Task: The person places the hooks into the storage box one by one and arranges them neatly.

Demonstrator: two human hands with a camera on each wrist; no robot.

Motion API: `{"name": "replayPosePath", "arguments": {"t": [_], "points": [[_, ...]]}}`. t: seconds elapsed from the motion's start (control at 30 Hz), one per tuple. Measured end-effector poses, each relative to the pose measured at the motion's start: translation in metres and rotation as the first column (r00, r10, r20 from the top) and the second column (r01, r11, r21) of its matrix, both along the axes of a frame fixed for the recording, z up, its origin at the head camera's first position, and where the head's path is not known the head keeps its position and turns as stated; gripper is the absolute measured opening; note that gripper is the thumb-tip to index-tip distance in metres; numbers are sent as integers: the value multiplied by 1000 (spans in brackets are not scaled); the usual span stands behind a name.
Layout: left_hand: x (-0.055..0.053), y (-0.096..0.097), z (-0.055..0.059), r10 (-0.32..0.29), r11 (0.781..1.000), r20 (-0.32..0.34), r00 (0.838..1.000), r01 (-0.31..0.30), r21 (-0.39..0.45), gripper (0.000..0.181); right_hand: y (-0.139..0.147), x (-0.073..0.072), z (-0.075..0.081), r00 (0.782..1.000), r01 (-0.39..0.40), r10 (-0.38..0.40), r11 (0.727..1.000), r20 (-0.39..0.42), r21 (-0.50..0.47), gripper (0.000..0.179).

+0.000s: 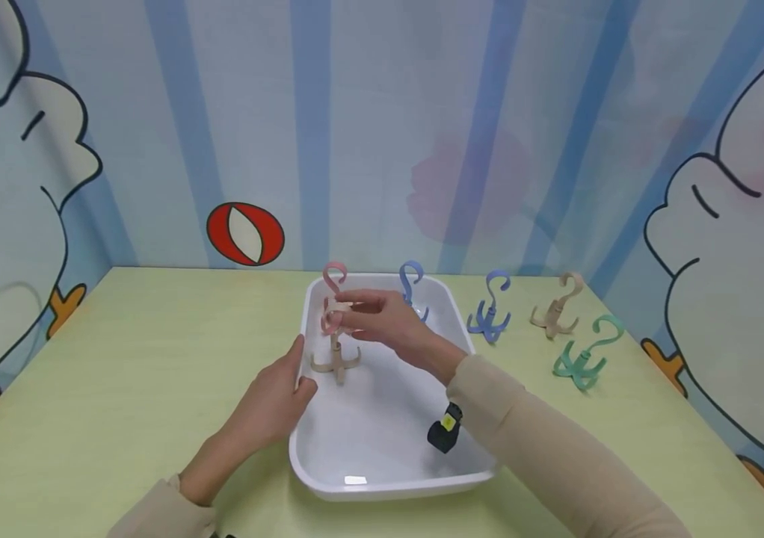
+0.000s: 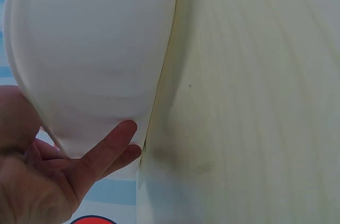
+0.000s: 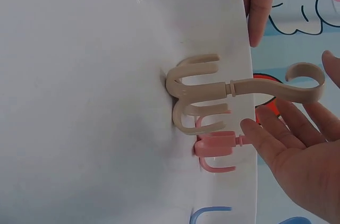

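A white plastic tray [image 1: 382, 448] stands on the table, and my left hand [image 1: 270, 400] grips its left rim, thumb over the edge and fingers along the outer wall [image 2: 90, 49]. Inside, near the left side, a beige four-pronged rotating hook [image 3: 199, 91] stands upright on its prongs. My right hand [image 1: 382, 321] is around the top of this hook, fingers spread and the curl between thumb and fingers [image 3: 265, 141]. Behind it stands a pink hook [image 1: 335, 273], partly hidden by the right hand. A blue hook [image 1: 411, 270] stands in the tray's far right part.
Right of the tray, on the table, are another blue hook [image 1: 488, 323], a second beige hook [image 1: 552, 317] and a green hook [image 1: 581, 366], its curl leaning right. A printed curtain [image 1: 368, 134] hangs behind the table's far edge. A black wrist device [image 1: 445, 433] shows beside the right sleeve.
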State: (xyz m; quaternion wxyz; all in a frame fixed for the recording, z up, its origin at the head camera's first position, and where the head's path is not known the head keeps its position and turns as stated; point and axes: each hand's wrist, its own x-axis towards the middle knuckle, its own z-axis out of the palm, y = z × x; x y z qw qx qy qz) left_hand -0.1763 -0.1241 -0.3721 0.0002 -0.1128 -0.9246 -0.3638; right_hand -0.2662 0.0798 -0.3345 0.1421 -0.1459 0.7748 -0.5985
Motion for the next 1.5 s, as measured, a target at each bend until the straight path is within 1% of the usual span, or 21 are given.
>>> {"name": "replayPosePath", "arguments": {"t": [0.1,0.27,0.47,0.73,1.0,1.17,1.33,1.5], "points": [[0,0,0,2,1000,11,1000,-2,-1,73,3,0,4,1000,9,-9,1000,1,-14,52],[0,0,0,3,1000,6,1000,-3,-10,73,8,2,10,1000,22,-22,1000,-6,-16,51],[0,1,0,2,1000,3,1000,-2,-5,73,14,2,14,999,30,-30,999,-26,-12,52],[0,1,0,4,1000,-9,1000,-5,-22,72,24,2,18,997,77,-77,997,-18,-14,46],[1,2,0,6,1000,-19,1000,-6,-22,73,41,0,22,996,82,-83,996,-25,-32,45],[2,1,0,6,1000,-13,1000,-7,-19,73,52,0,23,995,92,-93,995,-26,-49,46],[2,1,0,3,1000,-9,1000,-3,-23,73,63,3,26,993,111,-112,992,-25,-53,47],[1,1,0,-5,1000,-17,1000,4,-21,73,76,5,31,989,144,-145,988,-12,-49,50]]}}
